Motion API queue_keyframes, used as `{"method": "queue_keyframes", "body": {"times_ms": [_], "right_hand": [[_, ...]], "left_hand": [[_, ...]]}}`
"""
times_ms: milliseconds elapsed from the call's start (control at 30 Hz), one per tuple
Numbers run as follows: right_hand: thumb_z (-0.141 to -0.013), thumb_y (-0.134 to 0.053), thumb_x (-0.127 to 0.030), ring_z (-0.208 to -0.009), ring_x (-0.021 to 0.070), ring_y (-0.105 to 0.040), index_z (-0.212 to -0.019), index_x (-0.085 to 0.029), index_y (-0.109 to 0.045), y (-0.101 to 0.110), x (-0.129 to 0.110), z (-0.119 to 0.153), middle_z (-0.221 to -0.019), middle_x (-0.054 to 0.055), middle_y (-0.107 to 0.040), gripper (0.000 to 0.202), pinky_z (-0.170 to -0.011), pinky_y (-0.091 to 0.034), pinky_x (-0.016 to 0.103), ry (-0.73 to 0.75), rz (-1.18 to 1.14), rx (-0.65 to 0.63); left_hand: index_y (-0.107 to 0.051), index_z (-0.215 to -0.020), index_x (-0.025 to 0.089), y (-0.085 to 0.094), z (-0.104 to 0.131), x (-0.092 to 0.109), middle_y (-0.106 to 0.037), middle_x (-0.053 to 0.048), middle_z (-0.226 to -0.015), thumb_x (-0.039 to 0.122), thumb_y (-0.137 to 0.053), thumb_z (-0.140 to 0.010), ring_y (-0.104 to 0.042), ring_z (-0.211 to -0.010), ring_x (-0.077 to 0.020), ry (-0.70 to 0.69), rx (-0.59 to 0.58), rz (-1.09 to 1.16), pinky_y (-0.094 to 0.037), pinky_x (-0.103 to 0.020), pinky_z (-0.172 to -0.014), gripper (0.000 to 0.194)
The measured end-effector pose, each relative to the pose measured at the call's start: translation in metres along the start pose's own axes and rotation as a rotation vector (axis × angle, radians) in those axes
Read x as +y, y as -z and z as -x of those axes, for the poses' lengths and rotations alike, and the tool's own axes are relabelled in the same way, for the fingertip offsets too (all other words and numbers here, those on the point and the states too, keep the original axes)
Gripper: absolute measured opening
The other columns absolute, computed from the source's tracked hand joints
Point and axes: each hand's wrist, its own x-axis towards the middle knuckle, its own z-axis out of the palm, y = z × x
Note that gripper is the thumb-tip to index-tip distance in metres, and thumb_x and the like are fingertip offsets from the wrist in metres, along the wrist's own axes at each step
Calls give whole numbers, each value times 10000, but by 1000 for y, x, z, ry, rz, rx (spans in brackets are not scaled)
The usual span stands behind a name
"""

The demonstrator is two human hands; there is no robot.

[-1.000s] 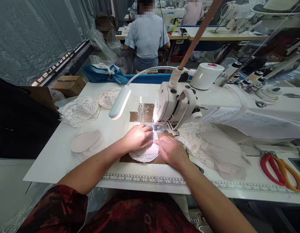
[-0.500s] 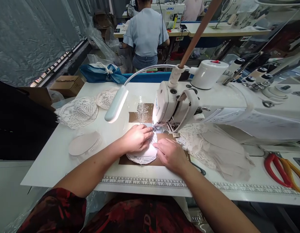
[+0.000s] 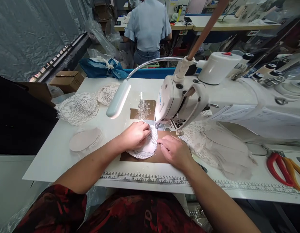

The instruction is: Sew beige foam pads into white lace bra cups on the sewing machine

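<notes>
A rounded white lace piece with a smooth lining (image 3: 148,148) lies under the sewing machine's needle area (image 3: 156,124), over brown tape on the table. My left hand (image 3: 136,136) rests on its left side, fingers bent together and pressing the fabric. At its right edge is my right hand (image 3: 175,151), fingers curled, with thumb and forefinger at the fabric's rim. The fingertips partly hide the edge they hold. The white sewing machine head (image 3: 170,97) stands just beyond both hands.
Lace cups (image 3: 78,108) and an oval pad (image 3: 84,139) lie left. Stacked lace pieces (image 3: 220,149) sit right, near red-and-orange-handled scissors (image 3: 281,168). A lamp (image 3: 119,98) arches over the table. A printed ruler (image 3: 150,178) runs along the front edge. A person (image 3: 147,29) sits ahead.
The lace piece has turned a little, its right edge now showing more fully. My right hand has shifted slightly right on its rim. The camera view has moved slightly.
</notes>
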Motion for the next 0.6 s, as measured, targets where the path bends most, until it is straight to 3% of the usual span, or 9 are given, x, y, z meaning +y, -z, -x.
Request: {"method": "queue_keyframes", "body": {"times_ms": [267, 400, 600], "right_hand": [[-890, -437, -148, -804, 179, -591, -1044, -166, -700, 1, -2, -4, -912, 56, -694, 305, -716, -424, 286, -73, 43, 19], [-882, -435, -132, -786, 188, -552, -1122, -171, -681, 0, -3, -7, -936, 63, -675, 346, -704, -395, 300, -73, 108, -42], [-852, -435, -92, -747, 188, -506, -1061, -182, -696, 1, -6, -10, -887, 70, -644, 346, -669, -347, 301, -102, 183, -130]], "left_hand": [[-630, -1198, 128, -7, 0, 10, -607, -123, -1130, 226, -461, -915, -527, -968, -252, -28, -25, 56, -439, -376, -857, 344], [-621, -1211, 115, -8, 0, 9, -592, -136, -1227, 234, -458, -919, -532, -981, -247, -60, -11, 47, -439, -380, -874, 355], [-606, -1231, 100, -11, 0, 7, -590, -147, -1270, 223, -457, -915, -546, -981, -245, -71, 11, 24, -454, -381, -849, 371]]}}
